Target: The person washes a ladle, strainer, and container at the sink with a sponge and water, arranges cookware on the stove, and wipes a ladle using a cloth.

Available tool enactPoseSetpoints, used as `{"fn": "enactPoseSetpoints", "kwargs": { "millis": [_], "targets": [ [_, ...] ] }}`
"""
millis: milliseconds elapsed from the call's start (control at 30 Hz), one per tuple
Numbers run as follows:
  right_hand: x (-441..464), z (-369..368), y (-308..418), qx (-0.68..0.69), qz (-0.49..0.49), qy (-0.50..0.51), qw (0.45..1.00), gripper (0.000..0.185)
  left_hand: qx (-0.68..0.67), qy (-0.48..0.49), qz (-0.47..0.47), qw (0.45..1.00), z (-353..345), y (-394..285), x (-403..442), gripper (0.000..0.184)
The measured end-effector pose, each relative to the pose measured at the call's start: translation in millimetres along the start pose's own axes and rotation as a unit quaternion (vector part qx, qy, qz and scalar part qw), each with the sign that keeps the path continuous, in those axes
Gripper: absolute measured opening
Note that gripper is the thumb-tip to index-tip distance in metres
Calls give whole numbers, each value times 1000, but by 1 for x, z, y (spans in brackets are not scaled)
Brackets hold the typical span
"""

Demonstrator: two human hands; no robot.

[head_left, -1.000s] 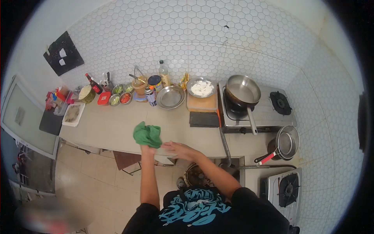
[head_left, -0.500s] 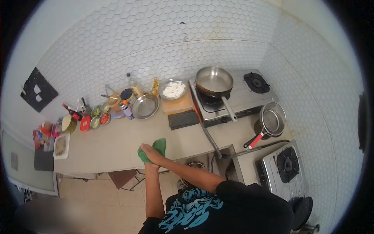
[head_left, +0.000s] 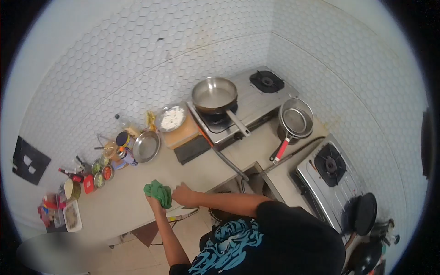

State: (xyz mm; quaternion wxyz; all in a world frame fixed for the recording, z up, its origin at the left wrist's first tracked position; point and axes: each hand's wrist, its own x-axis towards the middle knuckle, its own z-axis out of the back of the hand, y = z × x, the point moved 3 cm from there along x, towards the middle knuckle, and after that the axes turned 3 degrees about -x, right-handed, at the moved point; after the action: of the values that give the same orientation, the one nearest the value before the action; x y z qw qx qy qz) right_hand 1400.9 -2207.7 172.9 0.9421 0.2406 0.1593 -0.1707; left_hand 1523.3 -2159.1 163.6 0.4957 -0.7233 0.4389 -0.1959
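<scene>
One green cloth [head_left: 158,191], bunched. Center of the clock; 12 is the top of the view.

Held by?

Left hand [head_left: 154,204], 7 o'clock side. Fingers closed round the bundle, partly hidden by it.

And the right?

Right hand [head_left: 184,195], 3 o'clock, just beside the cloth. Fingers curled; can't tell whether they pinch anything or touch the fabric.

Cloth height?

Shows over the near part of the surface [head_left: 114,211]. Can't tell the gap.

What's next out?

Round metal dish [head_left: 147,147] between 11 and 12, dark slab [head_left: 192,150] at 1. Spray can [head_left: 130,158] between 10 and 11, near the dish.

Further?

Plate [head_left: 161,124] with white pieces [head_left: 173,118] at 12, set on a wooden board [head_left: 182,136]. Sink [head_left: 271,183] at 3.

Stove?

Between 1 and 2: stove [head_left: 256,101]. Frying pan [head_left: 214,91] on its left burner, handle pointing between 4 and 5.

Rest of the right side?

Sieve [head_left: 295,120] with red handle at 2, second stove [head_left: 316,172] at 3.

Left side?

Red box [head_left: 89,184] at 9, white tray [head_left: 73,217] between 8 and 9.
</scene>
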Motion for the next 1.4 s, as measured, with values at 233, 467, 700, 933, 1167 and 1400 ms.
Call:
{"fn": "enactPoseSetpoints", "kwargs": {
  "millis": [233,467,700,933,1167,1400],
  "targets": [
    [32,9,19,-441,-132,-45,886,54,-77,-32,185,979,-8,50,0,35],
    [45,-36,-24,-129,47,-240,961,44,-113,22,111,987,52,106,82,41],
    [-68,-24,-38,202,83,-323,921,24,581,-171,-128,785,73,122,134,78],
    [-128,-63,-111,258,-39,-521,813,20,737,-161,124,645,48,140,125,91],
    [-194,-31,-193,226,-225,-536,782,24,304,99,-107,941,-129,119,101,59],
    [-248,13,-257,218,-333,-601,692,22,164,255,39,952,-277,109,42,45]
  ]
}}
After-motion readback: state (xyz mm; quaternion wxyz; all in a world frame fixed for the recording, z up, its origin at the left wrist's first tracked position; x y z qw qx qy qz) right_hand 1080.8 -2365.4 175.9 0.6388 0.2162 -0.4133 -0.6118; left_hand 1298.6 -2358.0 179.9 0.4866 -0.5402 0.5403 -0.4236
